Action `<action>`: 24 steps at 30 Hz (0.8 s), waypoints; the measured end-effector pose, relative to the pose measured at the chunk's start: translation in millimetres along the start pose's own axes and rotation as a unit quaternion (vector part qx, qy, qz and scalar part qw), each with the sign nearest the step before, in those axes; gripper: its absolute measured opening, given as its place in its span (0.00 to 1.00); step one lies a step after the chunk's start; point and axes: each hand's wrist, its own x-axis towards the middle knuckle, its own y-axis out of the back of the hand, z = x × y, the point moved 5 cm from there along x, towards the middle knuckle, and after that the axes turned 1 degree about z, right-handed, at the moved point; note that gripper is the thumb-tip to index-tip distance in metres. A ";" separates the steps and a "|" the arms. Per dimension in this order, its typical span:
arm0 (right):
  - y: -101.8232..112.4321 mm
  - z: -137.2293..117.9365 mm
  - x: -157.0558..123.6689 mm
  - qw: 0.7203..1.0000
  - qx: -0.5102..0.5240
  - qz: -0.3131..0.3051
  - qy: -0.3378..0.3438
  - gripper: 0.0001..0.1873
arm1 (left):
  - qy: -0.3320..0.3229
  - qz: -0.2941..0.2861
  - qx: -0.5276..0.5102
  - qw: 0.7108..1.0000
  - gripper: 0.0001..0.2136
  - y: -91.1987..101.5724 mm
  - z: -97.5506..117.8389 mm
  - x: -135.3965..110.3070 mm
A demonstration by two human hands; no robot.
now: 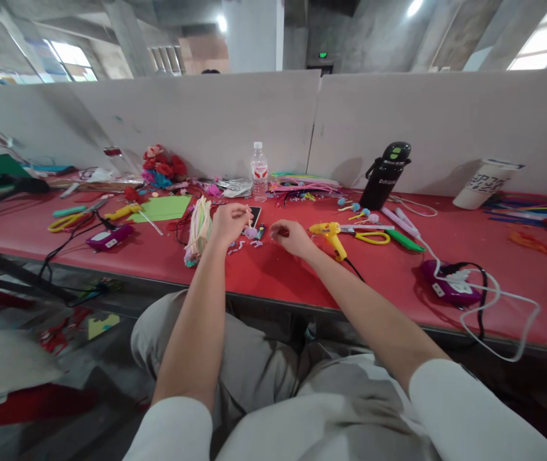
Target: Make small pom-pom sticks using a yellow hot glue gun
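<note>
My left hand (229, 224) is closed in a pinch on the pale stem of a small purple pom-pom flower (251, 232), held just above the red table. To its right, my right hand (293, 238) has loosely curled fingers with a gap at the thumb, and nothing shows in it. A bundle of pastel pipe cleaners (198, 232) lies at my left wrist. Behind the flower is a dark phone (255, 216), partly hidden. Small purple scraps (257, 243) lie between my hands. A yellow glue gun (330, 238) rests to the right of my right hand.
Yellow-handled scissors (372, 237) and a green-handled tool (404, 241) lie beside the glue gun. Small pom-pom flowers (356, 209), a black flask (385, 176) and a water bottle (259, 173) are farther back. A purple power strip (449, 283) with white cords sits at right.
</note>
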 end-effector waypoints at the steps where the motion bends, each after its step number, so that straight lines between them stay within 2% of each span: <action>1: 3.7 -0.1 -0.6 1.000 0.004 -0.005 0.005 0.07 | 0.001 -0.016 0.000 1.000 0.08 -4.3 -0.8 -0.9; 4: 6.6 1.2 -1.1 1.000 0.023 -0.010 -0.001 0.07 | 0.000 -0.047 0.000 0.999 0.09 -13.1 -3.4 -2.5; 6: 2.0 2.6 -0.6 0.999 0.029 -0.014 -0.014 0.07 | 0.001 -0.044 -0.005 0.999 0.10 -13.0 -4.7 -1.9; 8: -6.1 4.4 -0.2 0.999 0.010 -0.033 -0.032 0.08 | 0.001 -0.024 -0.011 1.000 0.10 -7.7 -4.4 -0.1; 11: -15.0 6.7 0.2 0.995 -0.070 -0.055 -0.056 0.09 | -0.010 0.023 -0.014 1.000 0.10 5.2 -0.9 4.2; 14: -18.8 4.0 5.1 0.988 -0.146 -0.040 -0.035 0.06 | -0.025 0.063 -0.022 0.997 0.10 15.8 2.9 8.4; 16: -26.3 1.7 11.8 0.986 -0.160 -0.049 -0.015 0.05 | -0.028 0.081 -0.035 0.996 0.10 19.1 4.6 9.7; 21: -55.7 5.8 30.3 0.978 -0.181 -0.100 -0.017 0.04 | -0.030 0.066 -0.028 0.997 0.09 15.9 11.3 7.0; 24: -63.1 10.9 33.8 0.979 -0.172 -0.107 -0.036 0.01 | -0.033 0.062 -0.018 0.997 0.09 15.2 13.7 5.7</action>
